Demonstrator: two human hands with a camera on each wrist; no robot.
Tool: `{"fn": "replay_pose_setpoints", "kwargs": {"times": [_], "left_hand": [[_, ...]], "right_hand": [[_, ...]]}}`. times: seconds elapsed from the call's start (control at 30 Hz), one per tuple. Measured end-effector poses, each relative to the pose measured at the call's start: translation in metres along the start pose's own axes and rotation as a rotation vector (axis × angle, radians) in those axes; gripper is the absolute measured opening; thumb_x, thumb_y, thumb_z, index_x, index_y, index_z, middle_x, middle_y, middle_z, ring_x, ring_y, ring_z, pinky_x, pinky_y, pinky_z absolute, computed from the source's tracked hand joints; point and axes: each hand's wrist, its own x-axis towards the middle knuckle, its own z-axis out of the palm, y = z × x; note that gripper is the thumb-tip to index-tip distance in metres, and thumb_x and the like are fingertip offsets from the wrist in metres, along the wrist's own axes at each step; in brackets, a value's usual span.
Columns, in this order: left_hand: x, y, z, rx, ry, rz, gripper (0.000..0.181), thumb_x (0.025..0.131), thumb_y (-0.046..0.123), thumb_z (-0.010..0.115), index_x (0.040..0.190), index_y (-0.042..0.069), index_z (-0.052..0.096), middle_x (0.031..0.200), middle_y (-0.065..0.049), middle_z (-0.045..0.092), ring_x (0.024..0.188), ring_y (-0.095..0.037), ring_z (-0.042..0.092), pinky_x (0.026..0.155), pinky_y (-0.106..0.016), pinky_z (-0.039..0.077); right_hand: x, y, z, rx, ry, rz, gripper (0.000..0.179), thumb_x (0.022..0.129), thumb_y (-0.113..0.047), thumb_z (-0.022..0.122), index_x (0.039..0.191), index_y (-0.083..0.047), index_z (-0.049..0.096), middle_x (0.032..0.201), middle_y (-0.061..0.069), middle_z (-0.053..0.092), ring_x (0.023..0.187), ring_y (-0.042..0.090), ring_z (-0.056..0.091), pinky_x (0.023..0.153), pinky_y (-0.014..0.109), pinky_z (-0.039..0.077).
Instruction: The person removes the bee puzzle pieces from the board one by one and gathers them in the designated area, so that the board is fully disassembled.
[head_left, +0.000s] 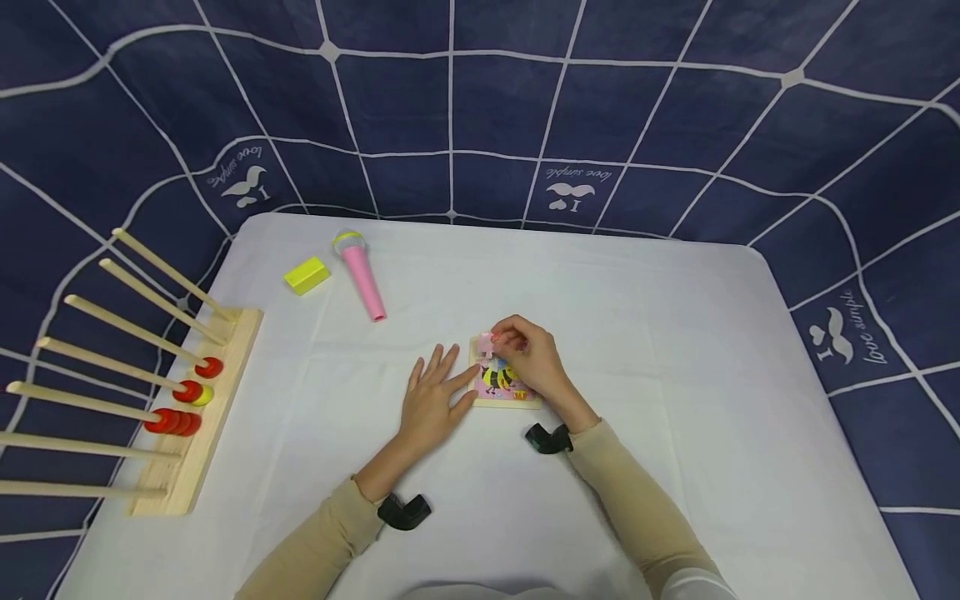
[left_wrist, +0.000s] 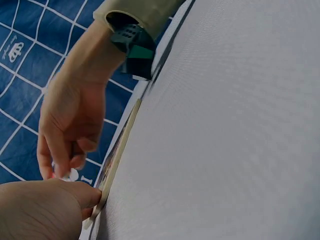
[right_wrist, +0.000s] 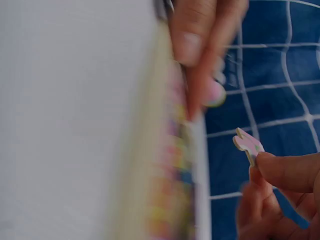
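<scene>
A small square wooden jigsaw puzzle [head_left: 506, 404] with a bee picture lies on the white table. My right hand [head_left: 533, 357] is over its upper part and pinches a pink puzzle piece [right_wrist: 246, 143] between thumb and fingertip. The piece is raised off the board in the right wrist view. With fingers spread, my left hand [head_left: 432, 403] rests at the puzzle's left side, thumb and index fingertip touching its edge. The left wrist view shows the left thumb against the board's rim. Part of the picture is hidden under my right hand, and the board is blurred in the right wrist view.
A wooden peg rack [head_left: 217, 400] with several red beads and a yellow one stands at the left. Toward the back left lie a yellow block [head_left: 307, 276] and a pink toy microphone [head_left: 363, 279]. A dark blue gridded cloth [head_left: 487, 108] hangs behind the table.
</scene>
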Motion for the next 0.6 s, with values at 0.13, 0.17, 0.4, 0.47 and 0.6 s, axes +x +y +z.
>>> {"fn": "replay_pose_setpoints", "kwargs": {"times": [0.13, 0.17, 0.4, 0.47, 0.6], "left_hand": [[0.000, 0.001, 0.001, -0.007, 0.002, 0.002, 0.039, 0.093, 0.033, 0.065, 0.130, 0.021, 0.065, 0.153, -0.015, 0.041, 0.146, -0.038, 0.028, 0.118, -0.059, 0.017], [0.000, 0.002, 0.001, -0.008, 0.003, 0.002, 0.039, 0.093, 0.033, 0.065, 0.130, 0.021, 0.065, 0.153, -0.016, 0.041, 0.146, -0.039, 0.028, 0.118, -0.059, 0.017], [-0.001, 0.002, 0.001, -0.017, -0.006, -0.015, 0.040, 0.092, 0.032, 0.066, 0.131, 0.021, 0.064, 0.154, -0.015, 0.039, 0.147, -0.038, 0.026, 0.119, -0.058, 0.015], [-0.001, 0.001, 0.001, -0.018, -0.008, -0.018, 0.040, 0.092, 0.032, 0.066, 0.131, 0.021, 0.064, 0.154, -0.015, 0.039, 0.148, -0.037, 0.025, 0.119, -0.057, 0.014], [-0.001, 0.001, 0.001, -0.023, -0.009, -0.015, 0.040, 0.092, 0.032, 0.066, 0.131, 0.021, 0.064, 0.154, -0.016, 0.038, 0.148, -0.038, 0.024, 0.119, -0.058, 0.014]], "right_hand": [[0.002, -0.006, -0.026, 0.110, 0.042, 0.065, 0.016, 0.089, 0.005, 0.063, 0.104, 0.000, 0.065, 0.090, 0.018, 0.063, 0.074, 0.018, 0.056, 0.066, 0.019, 0.049], [0.003, -0.006, -0.034, 0.122, 0.057, 0.085, 0.017, 0.089, 0.005, 0.063, 0.105, 0.001, 0.065, 0.091, 0.019, 0.062, 0.073, 0.019, 0.056, 0.065, 0.021, 0.049], [0.004, 0.020, -0.089, 0.094, 0.148, 0.211, 0.022, 0.090, 0.006, 0.060, 0.111, 0.005, 0.062, 0.088, 0.012, 0.060, 0.072, 0.023, 0.063, 0.063, 0.024, 0.053], [0.004, 0.030, -0.101, 0.079, 0.162, 0.252, 0.023, 0.090, 0.005, 0.060, 0.113, 0.005, 0.062, 0.087, 0.008, 0.060, 0.071, 0.018, 0.063, 0.064, 0.022, 0.053], [0.003, 0.046, -0.117, 0.042, 0.159, 0.320, 0.025, 0.089, 0.004, 0.061, 0.114, 0.005, 0.063, 0.086, 0.006, 0.062, 0.067, 0.008, 0.060, 0.063, 0.019, 0.051]]}}
